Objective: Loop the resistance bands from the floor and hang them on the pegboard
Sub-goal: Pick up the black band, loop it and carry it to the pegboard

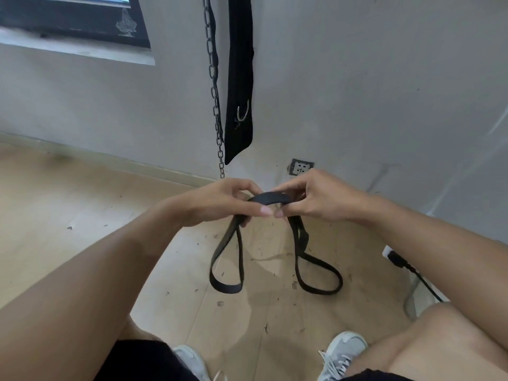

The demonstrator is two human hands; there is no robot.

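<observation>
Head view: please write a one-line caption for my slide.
Both hands, left hand and right hand, hold a folded black resistance band above the floor.

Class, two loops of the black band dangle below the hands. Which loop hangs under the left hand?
The narrower loop, below the left hand; the wider loop hangs under the right hand.

Soft even daylight, window (74, 20) far left, faint shadows on floor (82, 193), wide-angle bending at edges, slight blur.

Your one view, head-worn (wide-angle), aimed forward and down, close over your hands, floor (82, 204) and wall (357, 92) beyond
</observation>
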